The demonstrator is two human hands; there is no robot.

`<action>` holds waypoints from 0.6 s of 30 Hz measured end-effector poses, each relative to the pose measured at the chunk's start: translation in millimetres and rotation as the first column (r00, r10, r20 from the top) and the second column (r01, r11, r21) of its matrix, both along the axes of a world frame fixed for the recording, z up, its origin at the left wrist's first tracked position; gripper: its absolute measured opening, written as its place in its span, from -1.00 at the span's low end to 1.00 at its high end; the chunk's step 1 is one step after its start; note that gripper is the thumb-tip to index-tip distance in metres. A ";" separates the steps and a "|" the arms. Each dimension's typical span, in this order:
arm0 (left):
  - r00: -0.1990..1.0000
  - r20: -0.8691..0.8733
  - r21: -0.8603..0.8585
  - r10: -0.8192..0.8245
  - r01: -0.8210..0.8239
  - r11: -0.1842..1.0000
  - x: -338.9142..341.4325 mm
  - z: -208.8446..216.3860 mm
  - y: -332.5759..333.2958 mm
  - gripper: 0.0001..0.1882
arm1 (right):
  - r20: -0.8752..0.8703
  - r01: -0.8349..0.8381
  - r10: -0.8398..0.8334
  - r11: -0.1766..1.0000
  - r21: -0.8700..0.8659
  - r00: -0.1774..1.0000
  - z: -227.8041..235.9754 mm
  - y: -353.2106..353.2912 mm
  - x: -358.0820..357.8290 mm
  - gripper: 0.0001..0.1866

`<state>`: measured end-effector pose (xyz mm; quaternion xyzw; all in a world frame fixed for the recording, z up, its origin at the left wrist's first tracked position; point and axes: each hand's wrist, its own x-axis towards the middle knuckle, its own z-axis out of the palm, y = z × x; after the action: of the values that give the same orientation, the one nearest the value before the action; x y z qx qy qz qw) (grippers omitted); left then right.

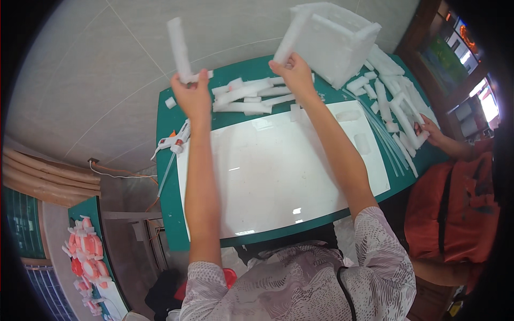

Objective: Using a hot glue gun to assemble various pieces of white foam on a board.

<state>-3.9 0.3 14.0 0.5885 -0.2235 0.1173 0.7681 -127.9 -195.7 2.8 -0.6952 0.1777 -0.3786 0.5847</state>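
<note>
My left hand (194,96) is closed around the lower end of a white foam strip (179,48), which stands nearly upright above the far left of the table. A short white piece shows beside its fingertips; whether it is joined to the strip I cannot tell. My right hand (295,77) grips the lower end of another white foam strip (293,38), tilted to the right, in front of a large white foam box (332,48). Between and below the hands lies a pile of white foam strips (243,96). Both forearms reach over a glossy white board (278,171).
On the green table (170,224), a white glue gun (174,142) rests left of the board. Clear glue sticks (388,142) and foam scraps lie right. Another person's hand (431,131) holds a foam frame (407,120). Pink-and-white foam pieces (88,249) cover a side table.
</note>
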 end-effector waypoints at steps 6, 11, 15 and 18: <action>0.932 -0.181 0.328 -0.314 0.358 0.874 -21.3 14.0 4.9 -0.32 | -0.272 -0.008 -0.077 0.954 -0.299 0.959 -6.6 5.0 11.5 -0.18; 0.882 -0.140 0.377 -0.450 0.468 0.800 -34.8 6.4 -3.9 -0.32 | -0.070 0.114 -0.167 0.869 -0.481 0.983 4.5 16.0 11.9 -0.07; 0.821 -0.035 0.377 -0.570 0.539 0.753 -49.1 5.6 -18.2 -0.28 | 0.314 -0.570 0.476 0.682 0.458 0.822 21.2 24.3 4.9 -0.36; 0.808 -0.028 0.486 -0.589 0.526 0.698 -55.0 9.9 -14.4 -0.23 | 0.147 -0.504 0.497 0.730 0.461 0.855 34.6 38.2 -5.8 -0.53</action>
<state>-58.9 -14.1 23.9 0.6519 -0.4623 -0.1412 0.5842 -133.8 -157.5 37.4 -0.5458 0.0689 -0.1551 0.8206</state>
